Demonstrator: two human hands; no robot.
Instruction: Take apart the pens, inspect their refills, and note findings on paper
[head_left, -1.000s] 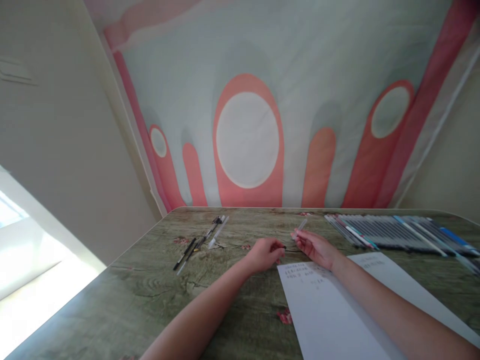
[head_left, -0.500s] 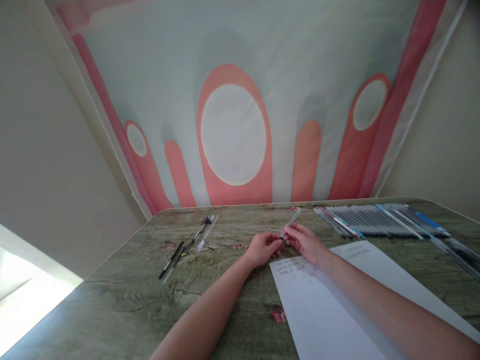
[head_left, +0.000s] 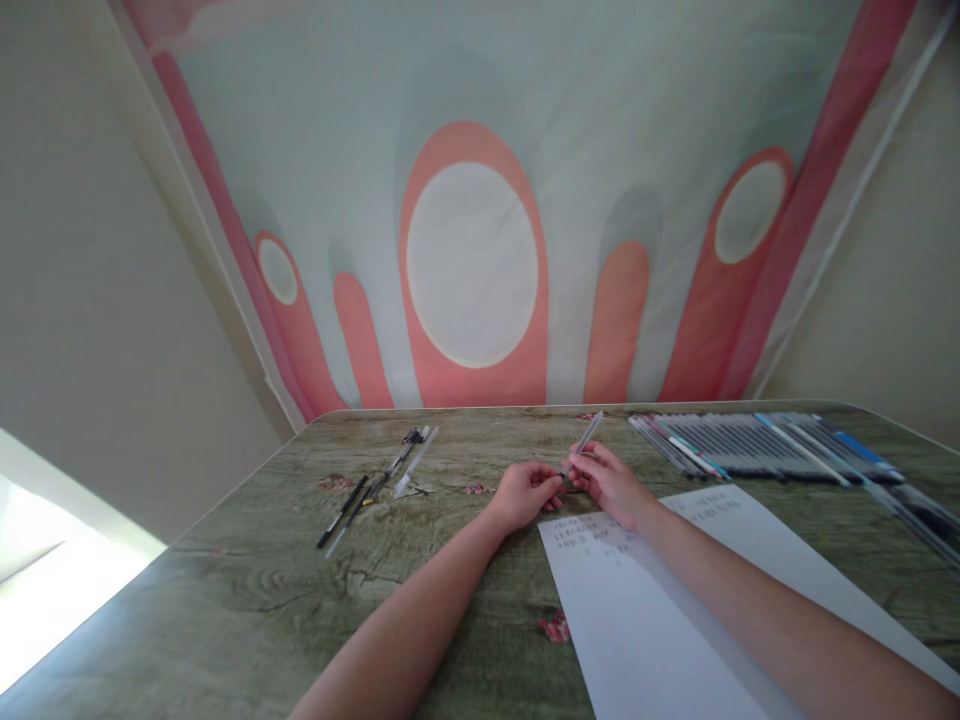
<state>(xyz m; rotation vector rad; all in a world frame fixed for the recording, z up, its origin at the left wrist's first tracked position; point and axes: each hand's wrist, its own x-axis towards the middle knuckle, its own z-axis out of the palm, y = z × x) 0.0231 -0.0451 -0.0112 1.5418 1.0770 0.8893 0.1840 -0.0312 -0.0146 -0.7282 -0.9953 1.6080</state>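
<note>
A slim clear pen point(head_left: 589, 434) tilts up and to the right between the fingers of my right hand point(head_left: 606, 482), which is closed around its lower part. My left hand point(head_left: 526, 495) meets it from the left, thumb and fingertips pinched at the pen's lower, dark end. What exactly sits in that pinch is too small to make out. Both hands are low over the table, just past the top left corner of a white sheet of paper point(head_left: 675, 610). Rows of small handwriting run along the paper's far edge, and my right forearm crosses over it.
Side by side at the back right lies a long row of pens point(head_left: 750, 445), with a few coloured ones among them. More pens point(head_left: 919, 515) lie at the right edge. Several loose pens and parts point(head_left: 379, 485) are on the left of the wood-patterned table point(head_left: 247, 600).
The view has shifted slightly. Both hands stay together at the pen in nearly the same pose, with only a small change in the pen's tilt.
</note>
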